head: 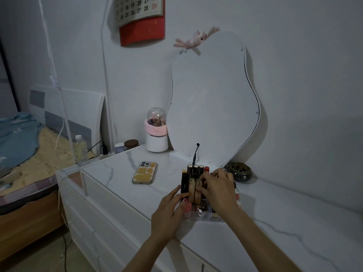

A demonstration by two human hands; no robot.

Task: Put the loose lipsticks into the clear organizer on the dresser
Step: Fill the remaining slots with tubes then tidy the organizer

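A clear organizer (204, 216) stands on the white marble-look dresser (294, 222), in front of the mirror. Several lipsticks (194, 170) stand upright in it, dark tubes with gold bands and one red cap. My left hand (170, 211) rests against the organizer's left side, fingers touching a dark lipstick tube and thumb by a pink one. My right hand (218, 188) reaches over the top of the organizer, fingers curled down among the lipsticks. What its fingertips pinch is hidden by the hand.
A phone (144, 173) lies face down to the left of the organizer. A curvy mirror (212, 107) leans on the wall behind. A dark round dish (240, 171) sits at the right, a white brush holder (156, 132) at the back left. A bed (25, 154) lies further left.
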